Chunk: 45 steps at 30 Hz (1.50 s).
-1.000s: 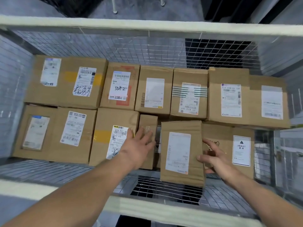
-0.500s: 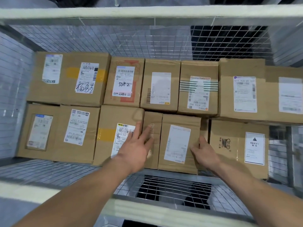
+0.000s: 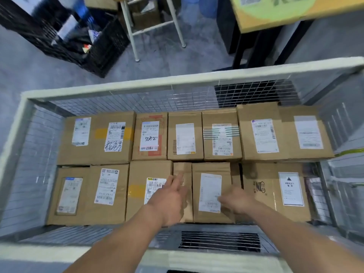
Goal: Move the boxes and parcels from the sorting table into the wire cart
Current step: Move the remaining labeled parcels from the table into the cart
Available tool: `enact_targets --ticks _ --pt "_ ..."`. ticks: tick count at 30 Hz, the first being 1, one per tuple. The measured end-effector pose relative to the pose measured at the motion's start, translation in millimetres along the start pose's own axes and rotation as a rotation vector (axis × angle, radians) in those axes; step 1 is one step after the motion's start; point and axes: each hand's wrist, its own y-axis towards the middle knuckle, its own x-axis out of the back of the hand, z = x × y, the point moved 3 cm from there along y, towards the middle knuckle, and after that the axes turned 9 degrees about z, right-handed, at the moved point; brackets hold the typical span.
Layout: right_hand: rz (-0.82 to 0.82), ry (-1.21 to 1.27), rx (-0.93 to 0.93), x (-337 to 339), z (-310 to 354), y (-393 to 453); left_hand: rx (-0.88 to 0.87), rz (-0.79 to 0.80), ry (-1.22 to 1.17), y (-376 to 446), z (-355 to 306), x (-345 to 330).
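The wire cart (image 3: 126,86) holds several brown cardboard boxes in two rows. In the front row a box with a white label (image 3: 208,178) lies flat between a narrow box (image 3: 182,168) and a box marked HEAVY (image 3: 275,192). My left hand (image 3: 171,198) hovers over the narrow box and the neighbouring yellow-taped box (image 3: 145,174), fingers straight and blurred. My right hand (image 3: 236,200) lies over the labelled box's right edge, fingers loose, gripping nothing.
Beyond the cart stand a black crate (image 3: 78,38), a white stool frame (image 3: 153,30) and a yellow-topped table (image 3: 285,14). A strip of bare wire floor (image 3: 218,241) runs along the cart's near side.
The labelled box went from tilted in my right hand to lying flat in the front row. Both hands have come off the boxes, and my view lifted and pulled back.
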Motion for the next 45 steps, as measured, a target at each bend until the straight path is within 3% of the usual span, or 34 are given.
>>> enact_targets --ticks 4,9,16,24,34,45 --pt "-0.062 0.147 0.020 3 8 -58 0.000 -0.134 0.072 -40 -20 21" --pt "-0.263 0.236 0.108 20 28 -160 -0.023 -0.164 0.136 -84 -52 58" --pt "-0.551 0.152 0.221 52 29 -309 -0.236 -0.376 0.215 -138 -141 135" --pt "-0.951 0.127 0.168 70 -34 -456 -0.524 -0.579 0.469 -213 -287 188" --pt "-1.215 0.146 0.096 18 -162 -572 -0.817 -0.743 0.661 -307 -444 127" --pt "-1.452 0.266 -0.062 -65 -312 -662 -1.050 -0.676 0.756 -385 -573 4"
